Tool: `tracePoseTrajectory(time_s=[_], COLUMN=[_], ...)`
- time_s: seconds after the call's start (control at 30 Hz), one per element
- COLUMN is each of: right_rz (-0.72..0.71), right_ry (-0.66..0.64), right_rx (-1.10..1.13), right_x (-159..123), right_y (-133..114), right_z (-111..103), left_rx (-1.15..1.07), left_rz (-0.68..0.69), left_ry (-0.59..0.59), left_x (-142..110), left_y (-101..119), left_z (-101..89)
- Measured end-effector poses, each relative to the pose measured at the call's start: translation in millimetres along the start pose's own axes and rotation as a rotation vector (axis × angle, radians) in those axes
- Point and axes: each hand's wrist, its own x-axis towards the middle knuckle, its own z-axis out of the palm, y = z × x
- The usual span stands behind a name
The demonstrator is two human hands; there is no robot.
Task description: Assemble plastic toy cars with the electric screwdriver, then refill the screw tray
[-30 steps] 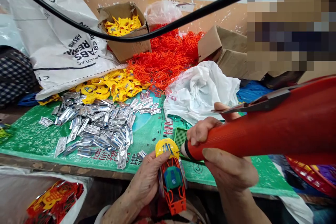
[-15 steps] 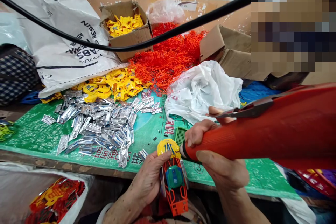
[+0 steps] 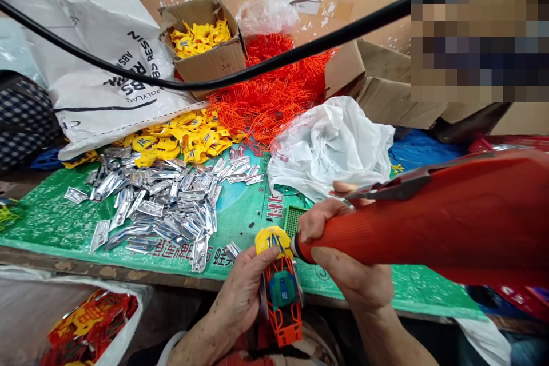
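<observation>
Left hand (image 3: 240, 286) curled snugly round side of toy car (image 3: 283, 289), thumb on yellow nose (image 3: 273, 237)! Right hand (image 3: 354, 280) wrapped firmly around red tool (image 3: 407, 234), tip right at nose's edge. Car held at near edge of green table (image 3: 416, 291), silver plates (image 3: 171, 203) piled beyond, to left.

Two hands (image 3: 244, 280) (image 3: 355, 280), one tool (image 3: 386, 234), one cable (image 3: 189, 86) appear.

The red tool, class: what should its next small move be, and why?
Probably the right hand should gently press the pale tip of the red tool against the yellow front piece, while the left hand steadies the toy. The tip sits right at that piece's edge, though contact is hard to tell, and the left thumb rests on the piece.
</observation>
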Motion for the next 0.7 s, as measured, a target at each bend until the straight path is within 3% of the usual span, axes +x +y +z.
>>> tracePoseTrajectory(time_s=[0.5,0.7], right_rz=[0.010,-0.058], right_ry=[0.046,0.060], right_rx=[-0.105,-0.009], right_x=[-4.8,1.4], right_y=[-0.5,-14.7], right_z=[3.5,-14.9], left_rx=[0.030,0.114], left_rz=[-0.007,-0.065], left_ry=[0.005,-0.066], left_x=[-3.8,-0.3], left_y=[1.3,7.6], left_z=[0.6,-8.3])
